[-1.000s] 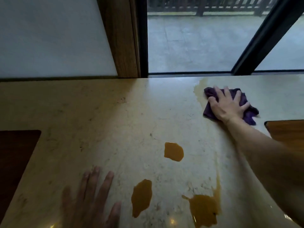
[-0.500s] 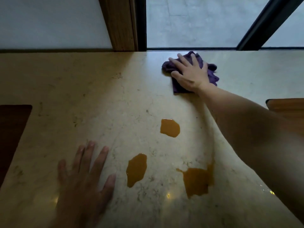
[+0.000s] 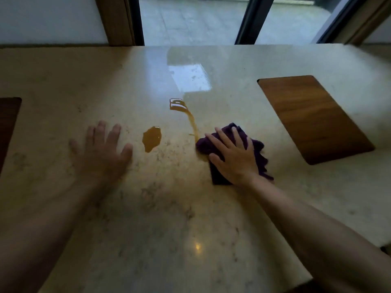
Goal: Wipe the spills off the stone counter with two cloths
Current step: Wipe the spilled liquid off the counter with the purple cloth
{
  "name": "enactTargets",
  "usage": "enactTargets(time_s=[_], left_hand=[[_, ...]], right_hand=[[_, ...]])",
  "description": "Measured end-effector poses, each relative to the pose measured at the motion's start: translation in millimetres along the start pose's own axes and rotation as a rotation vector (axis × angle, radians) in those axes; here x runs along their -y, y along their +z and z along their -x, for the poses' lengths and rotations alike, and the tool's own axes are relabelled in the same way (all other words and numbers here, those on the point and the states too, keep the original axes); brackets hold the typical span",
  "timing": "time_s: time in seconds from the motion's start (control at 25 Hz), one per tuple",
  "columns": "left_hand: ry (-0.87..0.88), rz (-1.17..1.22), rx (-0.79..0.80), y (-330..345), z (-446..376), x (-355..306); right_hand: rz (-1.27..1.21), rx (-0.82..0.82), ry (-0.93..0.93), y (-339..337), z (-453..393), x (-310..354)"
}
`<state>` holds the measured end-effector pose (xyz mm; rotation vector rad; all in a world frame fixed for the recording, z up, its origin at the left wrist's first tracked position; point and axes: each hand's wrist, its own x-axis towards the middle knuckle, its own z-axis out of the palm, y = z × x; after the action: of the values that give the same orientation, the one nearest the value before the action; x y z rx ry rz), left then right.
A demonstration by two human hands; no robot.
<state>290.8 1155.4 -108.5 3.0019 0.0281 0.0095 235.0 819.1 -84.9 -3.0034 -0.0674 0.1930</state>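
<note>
My right hand [image 3: 233, 154] presses flat on a crumpled purple cloth [image 3: 257, 152] on the beige stone counter [image 3: 169, 218]. An amber streak [image 3: 193, 125] runs from the cloth's left edge up to a small amber puddle [image 3: 177, 104]. Another amber puddle [image 3: 152, 138] lies between my hands. My left hand [image 3: 103, 151] rests palm down on the bare stone with fingers spread and nothing under it. Only one cloth is in view.
A wooden board [image 3: 313, 117] is set into the counter at the right. A dark inset [image 3: 8, 123] sits at the left edge. A window with dark frames [image 3: 247, 20] and a wooden post [image 3: 118, 20] stand behind the counter's far edge.
My right hand has dragged the purple cloth from the far edge back toward me, over the right-hand puddle, leaving a streak. The view shifted; my left hand stayed flat on the stone.
</note>
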Motion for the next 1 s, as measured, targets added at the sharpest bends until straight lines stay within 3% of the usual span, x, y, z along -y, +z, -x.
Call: enactTargets(time_s=[0.12, 0.24, 0.44, 0.64, 0.76, 1.0], left_hand=[[0.032, 0.032, 0.019, 0, -1, 2], [0.045, 0.035, 0.005, -1, -4, 4], [0.037, 0.008, 0.015, 0, -1, 7], [0.033, 0.021, 0.021, -1, -3, 3], [0.017, 0.023, 0.024, -2, -4, 4], [-0.001, -0.018, 0.026, -2, -3, 2]], right_hand=[[-0.025, 0.064, 0.123, 13, 110, 5], [-0.056, 0.016, 0.300, 28, 193, 30], [-0.113, -0.060, 0.547, 53, 231, 95], [-0.098, -0.066, 0.648, 53, 180, 131], [-0.088, -0.028, 0.618, 40, 105, 131], [-0.123, -0.148, 0.543, 20, -69, 111]])
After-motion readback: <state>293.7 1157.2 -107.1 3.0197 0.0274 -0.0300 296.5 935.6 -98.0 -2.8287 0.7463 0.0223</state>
